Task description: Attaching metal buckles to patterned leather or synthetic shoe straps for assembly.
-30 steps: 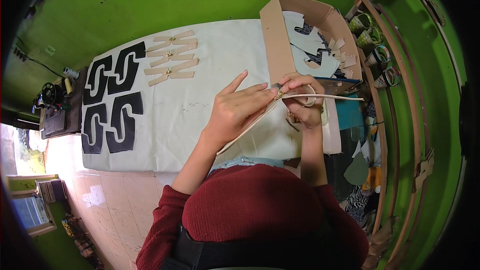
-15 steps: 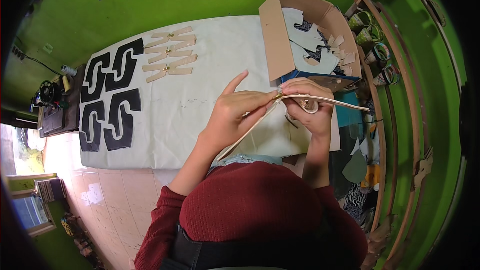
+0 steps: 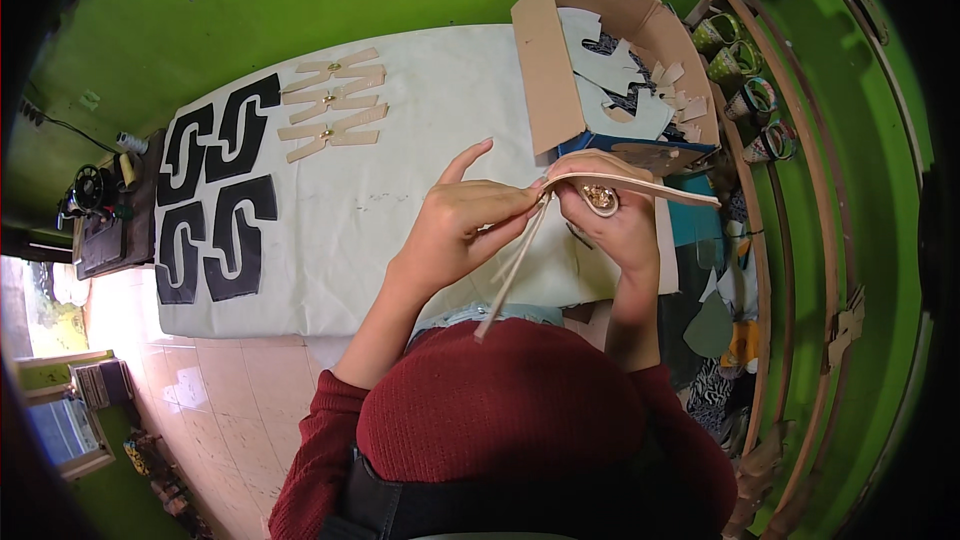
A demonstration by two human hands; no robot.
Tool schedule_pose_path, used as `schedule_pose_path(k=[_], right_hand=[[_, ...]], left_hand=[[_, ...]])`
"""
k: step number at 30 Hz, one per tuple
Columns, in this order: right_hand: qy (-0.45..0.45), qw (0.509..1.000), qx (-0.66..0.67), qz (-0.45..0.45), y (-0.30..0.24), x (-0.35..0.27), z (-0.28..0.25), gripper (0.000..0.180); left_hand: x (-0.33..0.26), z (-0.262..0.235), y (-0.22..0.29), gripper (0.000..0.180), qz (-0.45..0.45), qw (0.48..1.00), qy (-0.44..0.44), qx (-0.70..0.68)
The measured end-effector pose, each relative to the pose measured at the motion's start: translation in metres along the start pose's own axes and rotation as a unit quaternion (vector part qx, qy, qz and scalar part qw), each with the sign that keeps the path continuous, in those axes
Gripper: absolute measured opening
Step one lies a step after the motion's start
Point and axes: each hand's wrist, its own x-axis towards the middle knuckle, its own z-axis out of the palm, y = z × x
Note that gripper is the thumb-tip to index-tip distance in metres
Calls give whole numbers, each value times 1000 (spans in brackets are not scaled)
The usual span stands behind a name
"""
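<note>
Above the table's near edge, both my hands hold a cream strap piece [image 3: 640, 183] with long narrow ends. My left hand [image 3: 462, 222] pinches its middle between thumb and fingers, the index finger sticking up. Around the strap's right part my right hand [image 3: 618, 230] is closed, and one end runs out past it to the right. A gold ornament [image 3: 600, 198] shows in a curled loop against my right palm. Other narrow ends [image 3: 515, 275] hang down toward my lap. Three crossed cream strap pieces [image 3: 333, 133] with gold centres lie at the table's far left.
Several black S-shaped pieces [image 3: 240, 240] lie on the left of the cloth-covered table [image 3: 450, 90]. A cardboard box [image 3: 548, 70] of cut scraps stands at the back right. Beside it is a wooden rack [image 3: 790, 70] with patterned rolls. A sewing machine [image 3: 95, 190] stands far left.
The strap has turned in my hands: its ends now hang more steeply and the gold ornament in the loop shows more. My hands have shifted slightly left.
</note>
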Motion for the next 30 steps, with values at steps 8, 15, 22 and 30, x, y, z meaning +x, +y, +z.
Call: schedule_pose_path(k=[8,15,22,30], right_hand=[[-25,997,14,72,5,-4,6,13],[-19,984,-39,172,-6,3,11,16],[-6,972,95,216,17,0,10,14],[-13,967,129,221,17,-6,18,15]], left_hand=[[2,-5,-11,18,-63,996,-42,-48],[17,-18,-9,29,-222,956,-152,-114],[7,-3,-12,20,-273,947,-117,-125],[-6,0,-12,15,-292,941,-76,-153]])
